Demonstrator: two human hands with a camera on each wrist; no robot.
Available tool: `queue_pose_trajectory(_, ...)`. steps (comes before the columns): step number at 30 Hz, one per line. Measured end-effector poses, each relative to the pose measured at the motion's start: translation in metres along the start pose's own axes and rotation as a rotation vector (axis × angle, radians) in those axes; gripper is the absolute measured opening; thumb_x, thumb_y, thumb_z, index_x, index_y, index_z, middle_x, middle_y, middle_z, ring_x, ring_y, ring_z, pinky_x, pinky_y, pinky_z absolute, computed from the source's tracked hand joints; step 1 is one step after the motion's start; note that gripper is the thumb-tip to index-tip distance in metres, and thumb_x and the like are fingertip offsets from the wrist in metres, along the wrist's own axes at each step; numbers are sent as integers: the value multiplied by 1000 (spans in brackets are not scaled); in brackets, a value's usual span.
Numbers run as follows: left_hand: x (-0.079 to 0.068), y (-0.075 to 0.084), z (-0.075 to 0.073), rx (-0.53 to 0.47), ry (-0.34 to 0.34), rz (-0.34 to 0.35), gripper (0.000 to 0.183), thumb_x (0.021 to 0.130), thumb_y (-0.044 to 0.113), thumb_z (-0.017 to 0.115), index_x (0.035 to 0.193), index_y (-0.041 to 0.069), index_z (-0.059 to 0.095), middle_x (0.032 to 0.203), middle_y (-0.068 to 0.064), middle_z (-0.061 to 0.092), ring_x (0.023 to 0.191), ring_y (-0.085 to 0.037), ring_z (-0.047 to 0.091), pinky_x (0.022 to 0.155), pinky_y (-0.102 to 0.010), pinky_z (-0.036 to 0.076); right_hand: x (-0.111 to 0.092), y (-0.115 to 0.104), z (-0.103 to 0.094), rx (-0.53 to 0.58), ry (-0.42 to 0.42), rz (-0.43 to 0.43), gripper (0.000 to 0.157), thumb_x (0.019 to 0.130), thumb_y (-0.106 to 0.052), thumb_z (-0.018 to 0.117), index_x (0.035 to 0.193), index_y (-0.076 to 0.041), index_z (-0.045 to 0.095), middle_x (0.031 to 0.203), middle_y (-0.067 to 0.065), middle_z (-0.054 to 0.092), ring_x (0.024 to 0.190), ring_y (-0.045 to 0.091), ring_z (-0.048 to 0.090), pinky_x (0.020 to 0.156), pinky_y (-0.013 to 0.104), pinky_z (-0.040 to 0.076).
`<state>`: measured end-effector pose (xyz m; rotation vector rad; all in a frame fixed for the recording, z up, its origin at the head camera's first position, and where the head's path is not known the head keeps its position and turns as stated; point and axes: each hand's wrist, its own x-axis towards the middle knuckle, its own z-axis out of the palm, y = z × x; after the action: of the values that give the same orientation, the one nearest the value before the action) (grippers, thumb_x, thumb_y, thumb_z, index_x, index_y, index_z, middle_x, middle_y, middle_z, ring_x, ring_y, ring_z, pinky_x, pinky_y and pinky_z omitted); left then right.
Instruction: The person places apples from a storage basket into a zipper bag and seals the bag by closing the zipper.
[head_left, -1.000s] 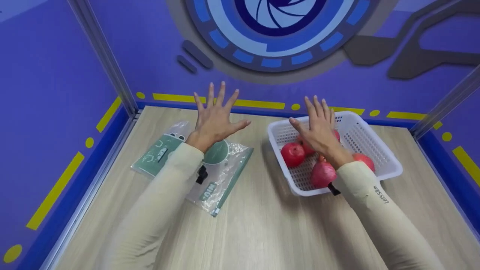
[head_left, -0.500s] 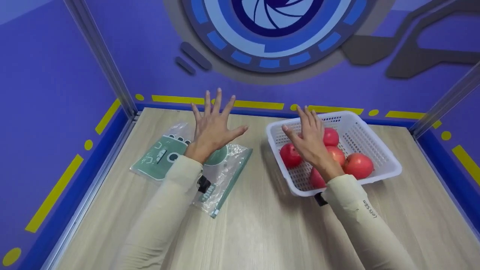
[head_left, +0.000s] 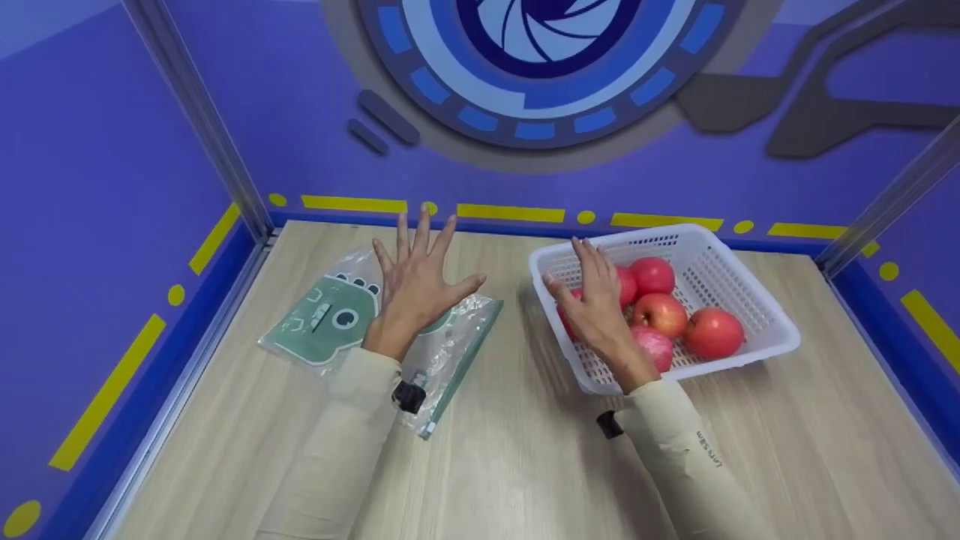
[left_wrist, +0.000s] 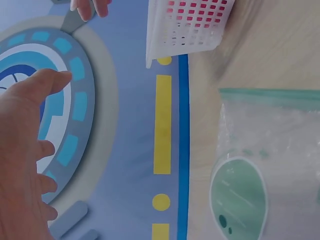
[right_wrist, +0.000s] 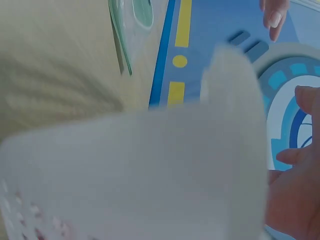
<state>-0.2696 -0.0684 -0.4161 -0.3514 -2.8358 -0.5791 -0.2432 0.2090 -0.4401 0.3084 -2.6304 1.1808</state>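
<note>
My left hand (head_left: 416, 296) hovers with fingers spread over a clear zip bag (head_left: 319, 322) printed with a green cartoon figure. The bag lies flat on the table, its middle hidden by the hand and forearm. Over the left side of a white plastic basket (head_left: 776, 341) is my right hand (head_left: 598, 311), fingers extended and holding nothing. Several red apples (head_left: 714, 333) sit in the basket, one partly covered by that hand. In the left wrist view the zip bag (left_wrist: 295, 135) shows its green top strip. The basket wall (right_wrist: 125, 170) fills much of the right wrist view, blurred.
A pale wooden table (head_left: 510, 465) carries both things, with a gap between bag and basket. A blue-purple printed panel (head_left: 495, 172) stands along the back, and side panels rise left and right. Metal posts (head_left: 214, 135) mark the corners.
Both hands have drawn back toward the person and slightly left, staying spread. More apples show as the right hand shifts toward the basket's left side. Bag and basket have stayed put.
</note>
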Motion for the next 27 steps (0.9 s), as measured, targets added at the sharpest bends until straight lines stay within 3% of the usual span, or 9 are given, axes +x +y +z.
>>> queue_pose_trajectory(5,-8,-3,6,-57,-12,-26,101,92,71,65,171,25,22,177,-12,0,160,-40,-12,118,-77,-13,-9,-3,11,28,24,-25,78,103,-38,67,165,-6,32,171,19,25,157,38,19,126,66,16)
queue_pose_trajectory(10,-13,-6,11,-97,9,-37,99,92,68,68,170,23,27,177,-12,2,161,-40,-7,119,-77,-8,-18,-9,23,57,28,-58,76,104,-33,69,165,-9,33,170,18,28,155,33,25,124,65,26)
queue_pose_trajectory(19,-25,-12,25,-145,68,-39,94,89,60,74,166,18,39,175,-15,20,162,-39,9,122,-76,3,-29,-15,52,-32,126,-289,73,99,-22,75,158,5,39,161,27,39,150,40,36,122,60,34)
queue_pose_trajectory(27,-36,-18,39,-165,66,-50,95,86,56,80,164,16,43,173,-17,24,160,-43,15,120,-78,10,-40,-19,72,-94,75,-212,74,98,-27,77,159,-1,42,162,20,44,150,37,41,122,56,35)
